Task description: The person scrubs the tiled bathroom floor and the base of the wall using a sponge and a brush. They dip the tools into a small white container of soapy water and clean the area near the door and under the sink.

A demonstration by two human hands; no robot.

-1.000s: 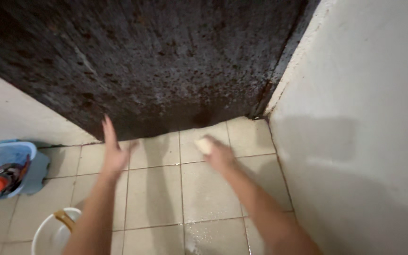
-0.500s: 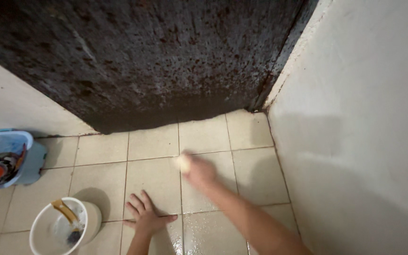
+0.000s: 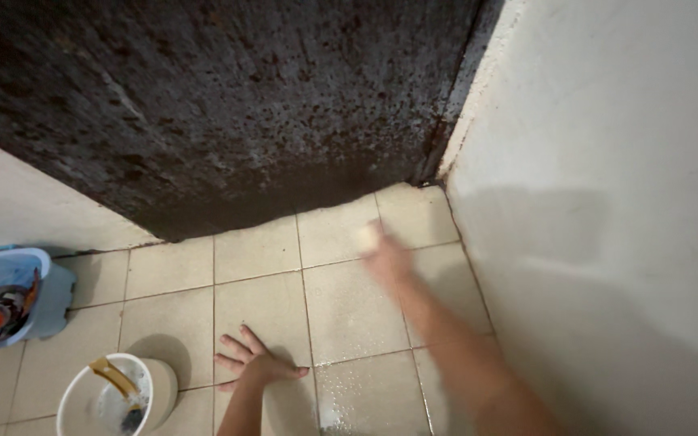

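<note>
Since half a second ago the right hand (image 3: 385, 257), gripping a pale sponge (image 3: 367, 236), has swept farther out; the left hand (image 3: 256, 363) stays flat, open on the floor (image 3: 171, 270). Tiles nearby look wet, those beyond dry.

The left hand (image 3: 256, 365) lies flat on the floor (image 3: 260, 311), fingers spread. Ahead and to its right, the right hand (image 3: 385, 258) is out over the tiles with a sponge (image 3: 365, 236) at its fingertips, near the foot of the door (image 3: 228, 105). A wall (image 3: 607, 202) stands to the right. The bucket (image 3: 115, 400) sits left of the left hand, and a basket (image 3: 10, 295) lies farther left.
</note>
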